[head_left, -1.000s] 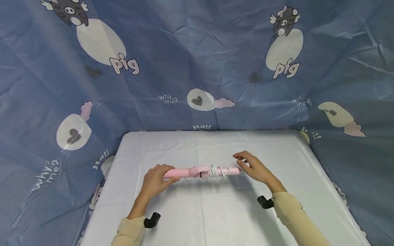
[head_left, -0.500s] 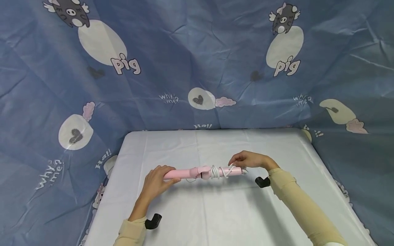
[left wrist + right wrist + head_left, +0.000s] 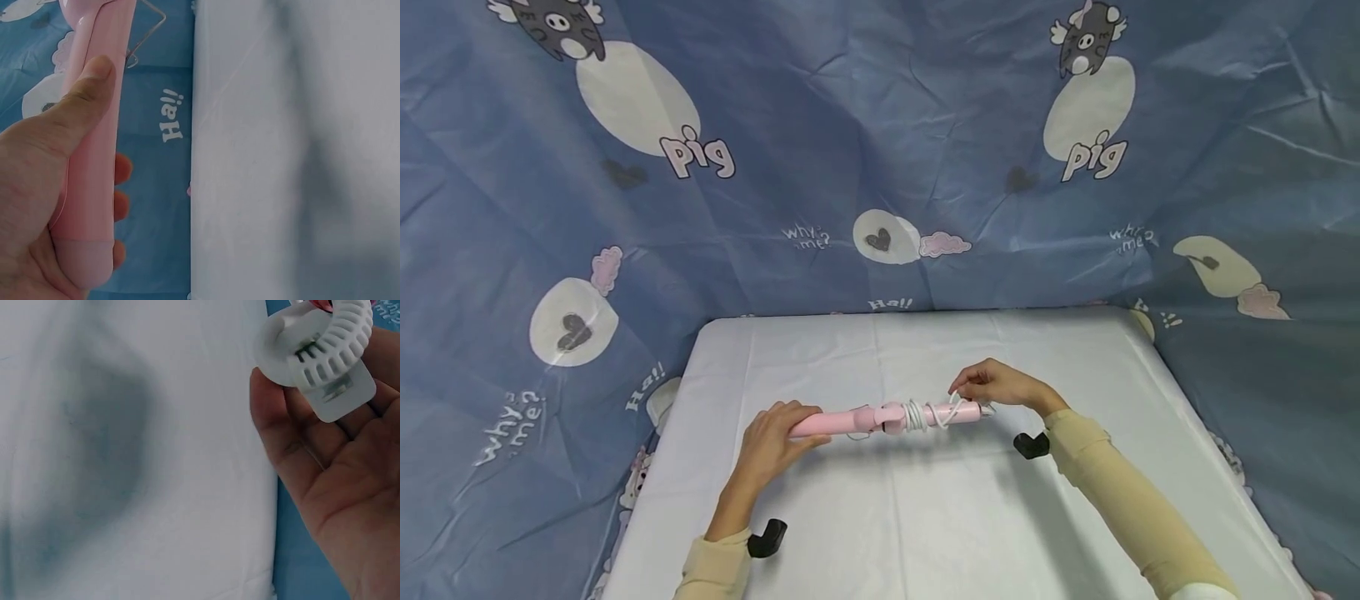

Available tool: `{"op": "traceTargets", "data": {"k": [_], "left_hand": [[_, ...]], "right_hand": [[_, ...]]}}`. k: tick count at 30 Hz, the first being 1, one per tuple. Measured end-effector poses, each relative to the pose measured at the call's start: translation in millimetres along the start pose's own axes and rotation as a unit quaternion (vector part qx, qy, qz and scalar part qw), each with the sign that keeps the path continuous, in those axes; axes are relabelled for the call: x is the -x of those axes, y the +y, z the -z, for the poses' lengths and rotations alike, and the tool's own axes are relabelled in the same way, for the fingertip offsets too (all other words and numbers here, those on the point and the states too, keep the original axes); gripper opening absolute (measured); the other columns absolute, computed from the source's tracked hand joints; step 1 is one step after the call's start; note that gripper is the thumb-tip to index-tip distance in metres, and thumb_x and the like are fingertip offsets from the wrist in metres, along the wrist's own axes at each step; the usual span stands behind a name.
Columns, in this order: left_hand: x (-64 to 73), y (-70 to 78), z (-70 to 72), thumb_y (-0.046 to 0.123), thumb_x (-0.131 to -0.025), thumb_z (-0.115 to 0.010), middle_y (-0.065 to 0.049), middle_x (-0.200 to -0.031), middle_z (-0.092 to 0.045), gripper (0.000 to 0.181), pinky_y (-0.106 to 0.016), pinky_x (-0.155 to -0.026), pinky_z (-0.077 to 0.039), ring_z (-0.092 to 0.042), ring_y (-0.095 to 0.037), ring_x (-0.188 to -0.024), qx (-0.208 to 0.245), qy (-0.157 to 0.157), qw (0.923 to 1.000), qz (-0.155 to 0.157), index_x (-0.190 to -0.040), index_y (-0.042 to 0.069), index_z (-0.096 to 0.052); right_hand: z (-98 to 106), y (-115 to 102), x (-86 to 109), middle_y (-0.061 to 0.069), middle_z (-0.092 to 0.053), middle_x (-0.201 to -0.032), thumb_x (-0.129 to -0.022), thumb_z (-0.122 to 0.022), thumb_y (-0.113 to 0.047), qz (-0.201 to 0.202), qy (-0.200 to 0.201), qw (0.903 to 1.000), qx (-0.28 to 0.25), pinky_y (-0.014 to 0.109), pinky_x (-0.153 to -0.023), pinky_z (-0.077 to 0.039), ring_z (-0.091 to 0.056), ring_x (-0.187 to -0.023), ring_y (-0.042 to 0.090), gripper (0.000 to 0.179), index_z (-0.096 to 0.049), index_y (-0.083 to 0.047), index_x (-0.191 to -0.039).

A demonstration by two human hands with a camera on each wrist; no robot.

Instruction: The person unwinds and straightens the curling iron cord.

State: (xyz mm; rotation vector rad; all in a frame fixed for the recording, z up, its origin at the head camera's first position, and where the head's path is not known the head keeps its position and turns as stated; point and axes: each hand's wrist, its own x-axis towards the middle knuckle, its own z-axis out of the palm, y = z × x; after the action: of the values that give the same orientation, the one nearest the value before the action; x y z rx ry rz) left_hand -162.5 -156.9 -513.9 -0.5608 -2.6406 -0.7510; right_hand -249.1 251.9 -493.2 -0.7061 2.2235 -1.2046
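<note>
A pink curling iron [image 3: 838,422] is held level above the white surface, with white cord [image 3: 916,415] wound around its right half. My left hand [image 3: 771,446] grips the left end, its thumb [image 3: 90,94] along the pink body and fingers behind. A thin wire stand [image 3: 150,31] juts out beside the body. Near the right end, my right hand [image 3: 1000,385] pinches a raised loop of the cord from above. In the right wrist view, a ribbed white cord end [image 3: 334,356] hides part of the fingers [image 3: 269,400]; the exact pinch is hidden there.
A white-covered table [image 3: 880,517] lies below both hands. Blue cloth [image 3: 805,150] with pig prints hangs behind and at the sides. A black wrist mount [image 3: 767,538] sits at the left wrist, another wrist mount [image 3: 1032,445] at the right.
My right hand has moved left and turned inward from the iron's right end, and now pinches the cord, lifting a loop. The left hand keeps its grip.
</note>
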Motion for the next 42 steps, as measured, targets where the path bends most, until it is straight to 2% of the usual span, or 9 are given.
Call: {"op": "traceTargets", "data": {"k": [3,6,14,22,28,33,38,40,42], "left_hand": [[0.5,-1.5,2.0,0.048,-0.065,-0.081,0.012,-0.090,-0.069,0.043,-0.028,-0.067,-0.039,-0.056,-0.008,-0.079,-0.003,-0.003,1.0000,-0.001,-0.101,0.027,-0.071],[0.8,-1.1,2.6,0.047,-0.065,-0.080,0.011,-0.091,-0.070,0.044,-0.029,-0.067,-0.039,-0.057,-0.009,-0.080,-0.004,-0.004,1.0000,-0.003,-0.102,0.026,-0.071],[4.5,-1.5,1.2,0.044,-0.066,-0.082,0.009,-0.090,-0.069,0.043,-0.029,-0.067,-0.040,-0.057,-0.009,-0.079,-0.002,-0.011,0.9999,0.001,-0.103,0.024,-0.071],[6.9,-4.1,-2.3,0.038,-0.066,-0.083,0.010,-0.090,-0.069,0.041,-0.029,-0.067,-0.039,-0.056,-0.008,-0.080,0.012,-0.014,0.9998,0.001,-0.103,0.024,-0.071],[8.5,-6.2,-1.7,0.039,-0.068,-0.082,0.012,-0.090,-0.068,0.040,-0.026,-0.065,-0.036,-0.054,-0.007,-0.079,0.019,-0.033,0.9993,0.001,-0.104,0.025,-0.070],[7.5,-10.9,4.8,0.040,-0.067,-0.082,0.014,-0.088,-0.066,0.041,-0.026,-0.066,-0.035,-0.052,-0.005,-0.077,0.013,-0.033,0.9993,-0.010,-0.104,0.028,-0.070],[7.2,-11.1,4.7,0.042,-0.069,-0.080,0.014,-0.088,-0.065,0.039,-0.025,-0.066,-0.037,-0.050,-0.004,-0.077,0.006,-0.043,0.9988,-0.023,-0.103,0.028,-0.069],[7.6,-10.0,2.7,0.046,-0.071,-0.078,0.015,-0.089,-0.065,0.037,-0.025,-0.066,-0.038,-0.051,-0.003,-0.076,-0.001,-0.056,0.9983,-0.018,-0.102,0.029,-0.068],[7.7,-8.7,1.1,0.050,-0.072,-0.077,0.016,-0.090,-0.065,0.036,-0.026,-0.066,-0.040,-0.052,-0.003,-0.076,0.002,-0.068,0.9977,0.003,-0.100,0.030,-0.067]], "right_hand": [[-1,-6,-2.7,0.004,-0.060,-0.083,-0.097,-0.052,-0.013,0.014,0.005,0.9998,0.009,0.025,-0.064,-0.042,-0.045,-0.066,0.008,0.023,-0.066,0.000,-0.110],[0,-7,-6.1,0.007,-0.059,-0.081,-0.097,-0.051,-0.010,0.025,0.006,0.9995,0.018,0.025,-0.063,-0.040,-0.042,-0.063,0.008,0.022,-0.066,0.002,-0.108],[0,-6,-13.3,0.004,-0.056,-0.077,-0.096,-0.051,-0.006,0.037,-0.014,0.9987,0.031,0.023,-0.061,-0.038,-0.040,-0.061,0.006,0.021,-0.066,0.004,-0.107],[3,-12,-13.7,0.018,-0.066,-0.089,-0.095,-0.052,-0.006,0.049,-0.026,0.9976,0.042,0.022,-0.066,-0.044,-0.049,-0.067,0.005,0.019,-0.068,0.001,-0.103],[2,-24,-15.2,0.005,-0.069,-0.087,-0.095,-0.054,-0.008,0.054,-0.061,0.9935,0.079,0.022,-0.062,-0.044,-0.049,-0.063,0.005,0.017,-0.070,-0.006,-0.099],[-2,-32,-19.0,0.002,-0.066,-0.082,-0.096,-0.053,-0.008,0.054,-0.101,0.9908,0.072,0.021,-0.055,-0.042,-0.046,-0.057,0.003,0.018,-0.071,-0.011,-0.098],[-6,-29,-17.0,0.001,-0.067,-0.085,-0.095,-0.053,-0.006,0.043,-0.104,0.9913,0.068,0.020,-0.057,-0.041,-0.046,-0.060,0.004,0.018,-0.070,-0.012,-0.094],[-8,-25,-15.2,0.000,-0.065,-0.085,-0.096,-0.052,-0.007,0.042,-0.097,0.9919,0.070,0.020,-0.060,-0.041,-0.047,-0.063,0.005,0.018,-0.069,-0.012,-0.094],[-9,-20,-13.0,-0.001,-0.064,-0.084,-0.097,-0.051,-0.009,0.045,-0.083,0.9931,0.069,0.021,-0.062,-0.041,-0.047,-0.065,0.005,0.018,-0.068,-0.012,-0.095]]}}
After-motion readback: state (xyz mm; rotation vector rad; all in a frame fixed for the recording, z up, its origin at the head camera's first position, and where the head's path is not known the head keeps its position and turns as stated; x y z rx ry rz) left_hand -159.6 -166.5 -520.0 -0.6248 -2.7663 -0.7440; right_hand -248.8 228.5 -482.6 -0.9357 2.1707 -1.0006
